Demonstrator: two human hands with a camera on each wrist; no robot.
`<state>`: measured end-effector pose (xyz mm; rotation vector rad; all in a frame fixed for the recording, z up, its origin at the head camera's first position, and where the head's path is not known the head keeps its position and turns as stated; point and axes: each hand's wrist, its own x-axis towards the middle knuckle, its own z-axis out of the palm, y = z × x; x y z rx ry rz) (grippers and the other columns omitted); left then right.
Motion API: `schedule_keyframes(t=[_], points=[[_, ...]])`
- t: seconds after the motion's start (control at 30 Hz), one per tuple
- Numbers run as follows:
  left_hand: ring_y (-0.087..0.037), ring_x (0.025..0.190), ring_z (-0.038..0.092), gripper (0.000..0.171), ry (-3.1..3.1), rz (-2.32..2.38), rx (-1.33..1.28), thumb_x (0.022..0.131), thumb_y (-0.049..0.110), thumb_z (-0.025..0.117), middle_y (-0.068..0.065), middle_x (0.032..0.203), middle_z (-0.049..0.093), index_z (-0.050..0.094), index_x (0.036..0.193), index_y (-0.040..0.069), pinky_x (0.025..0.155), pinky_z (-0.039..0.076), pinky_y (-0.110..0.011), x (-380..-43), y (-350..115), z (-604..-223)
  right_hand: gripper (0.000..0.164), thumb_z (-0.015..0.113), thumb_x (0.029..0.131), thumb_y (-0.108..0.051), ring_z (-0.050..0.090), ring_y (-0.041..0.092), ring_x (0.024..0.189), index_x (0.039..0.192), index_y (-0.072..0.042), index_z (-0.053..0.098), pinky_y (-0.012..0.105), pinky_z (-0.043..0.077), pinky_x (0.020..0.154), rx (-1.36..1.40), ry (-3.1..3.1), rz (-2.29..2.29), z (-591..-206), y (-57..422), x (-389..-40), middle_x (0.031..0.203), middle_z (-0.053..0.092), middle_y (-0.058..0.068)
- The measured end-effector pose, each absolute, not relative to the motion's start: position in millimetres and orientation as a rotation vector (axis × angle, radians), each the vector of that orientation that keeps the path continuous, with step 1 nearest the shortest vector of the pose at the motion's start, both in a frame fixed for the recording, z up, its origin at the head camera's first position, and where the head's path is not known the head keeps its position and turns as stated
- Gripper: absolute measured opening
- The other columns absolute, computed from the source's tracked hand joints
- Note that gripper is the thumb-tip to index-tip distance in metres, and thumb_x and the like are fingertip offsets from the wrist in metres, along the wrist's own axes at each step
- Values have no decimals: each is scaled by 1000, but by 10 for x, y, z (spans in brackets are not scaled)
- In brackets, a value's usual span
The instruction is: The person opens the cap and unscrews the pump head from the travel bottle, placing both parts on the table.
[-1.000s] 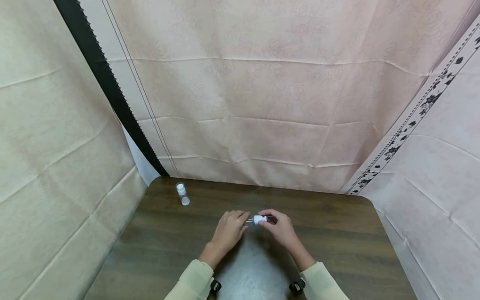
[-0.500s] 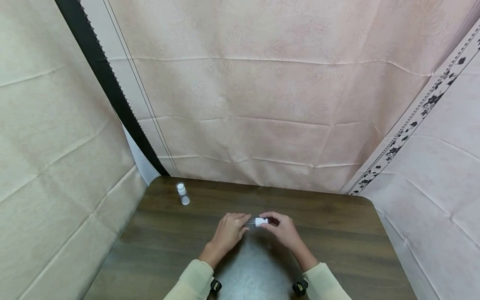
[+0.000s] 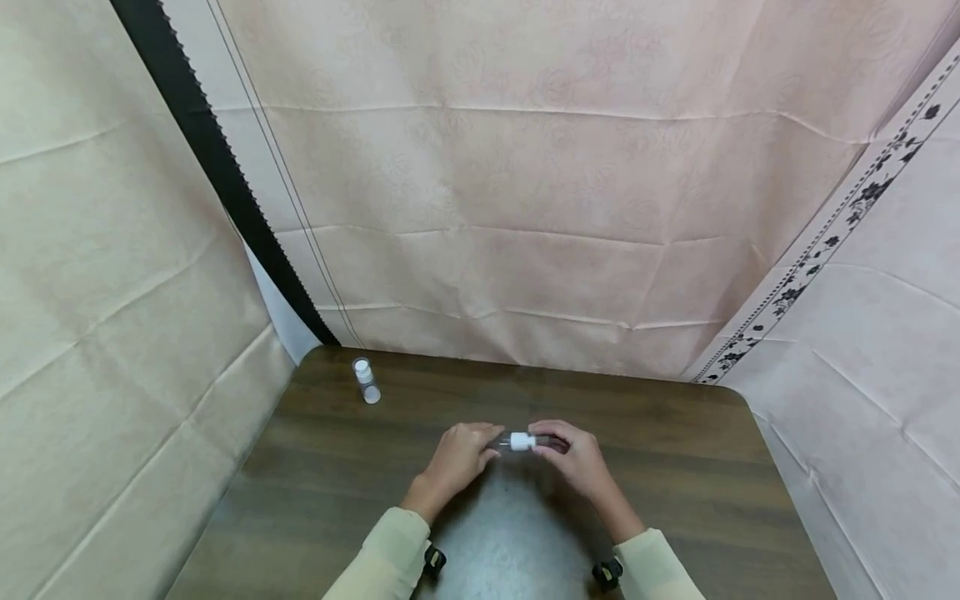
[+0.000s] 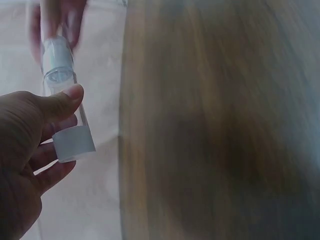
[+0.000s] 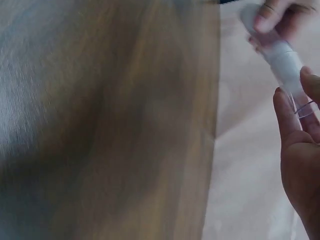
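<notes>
Just below the middle of the head view, a small clear bottle [image 3: 518, 442] lies sideways between two hands, one at each end, a hold that seems chosen to keep it steady while leaving its white band [image 5: 286, 66] bare in the centre. The left hand [image 3: 455, 460] has it firmly: at the left of its own wrist view, the thumb presses the clear body while the fingers curl behind, close to the pale base [image 4: 74, 144], so that end is likely well braced. The right hand [image 3: 581, 457] pinches the other end; at the right edge of its wrist view, thumb and fingers sit on either side of the clear cover [image 5: 305, 108], a light grip that I'd say suits thin, slippery plastic. Whether that cover is fully seated I can't tell from here. With fingers reaching underneath, the bottle looks lifted off the wooden table [image 3: 675, 475]. A second bottle [image 3: 367, 382], white at both ends, sits near the tabletop's upper left corner, well apart from the hands, perhaps to leave them room; it appears upright, though the steep angle makes that uncertain.
</notes>
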<state>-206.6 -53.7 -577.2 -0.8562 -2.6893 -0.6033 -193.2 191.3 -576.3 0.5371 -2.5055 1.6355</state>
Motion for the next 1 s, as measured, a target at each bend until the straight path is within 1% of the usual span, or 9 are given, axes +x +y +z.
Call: schedule_keyframes(t=[0.07, 0.13, 0.2, 0.33, 0.5, 0.57, 0.87, 1.0], points=[[-21, 109, 74, 41, -2691, -610, -822, 88, 20, 83, -7, 120, 76, 74, 127, 11, 90, 60, -38, -2063, -582, -5782, 26, 78, 90, -5, 74, 20, 100, 115, -9, 77, 24, 60, 82, 532, -2501, 1620, -5741, 1962, -1919, 115, 75, 7], [-22, 108, 74, 41, -2678, -633, -797, 86, 19, 84, -8, 119, 77, 75, 126, 11, 89, 61, -39, -2054, -621, -5783, 27, 79, 89, -5, 74, 17, 97, 114, -12, 77, 21, 60, 80, 495, -2522, 1587, -5709, 2009, -1907, 113, 75, 4], [-23, 106, 75, 41, -2661, -648, -789, 86, 20, 84, -9, 118, 77, 75, 125, 10, 88, 61, -40, -2047, -641, -5782, 27, 80, 88, -5, 74, 16, 95, 114, -14, 77, 21, 60, 79, 480, -2542, 1560, -5676, 2047, -1901, 112, 75, 3], [-24, 104, 75, 41, -2641, -658, -786, 86, 22, 85, -9, 117, 77, 75, 123, 9, 86, 61, -40, -2035, -650, -5798, 27, 81, 88, -5, 74, 21, 95, 113, -13, 76, 25, 61, 79, 499, -2564, 1450, -5620, 2101, -1901, 113, 74, 3], [-23, 102, 76, 40, -2617, -675, -749, 83, 23, 87, -9, 114, 78, 76, 120, 9, 85, 62, -38, -2008, -656, -5848, 27, 82, 87, -5, 72, 15, 94, 112, -14, 76, 31, 62, 80, 490, -2593, 1273, -5573, 2174, -1917, 112, 72, -1], [-23, 102, 76, 40, -2606, -692, -737, 83, 23, 87, -9, 113, 78, 76, 119, 9, 84, 62, -38, -1998, -660, -5862, 27, 82, 87, -5, 71, 13, 92, 112, -14, 75, 31, 62, 80, 485, -2605, 1222, -5560, 2215, -1924, 111, 71, -2], [-22, 102, 76, 41, -2579, -792, -728, 82, 22, 88, -9, 114, 78, 76, 119, 8, 83, 62, -37, -1982, -649, -5912, 30, 85, 82, 2, 71, 16, 84, 107, -8, 73, 31, 62, 72, 551, -2568, 957, -5619, 2394, -2048, 104, 68, 3], [-21, 102, 76, 40, -2578, -814, -737, 83, 22, 88, -8, 115, 78, 76, 119, 9, 84, 62, -36, -1975, -638, -5927, 30, 85, 82, 1, 69, 17, 83, 108, -7, 73, 32, 62, 71, 551, -2582, 885, -5649, 2437, -2123, 103, 68, 5]])
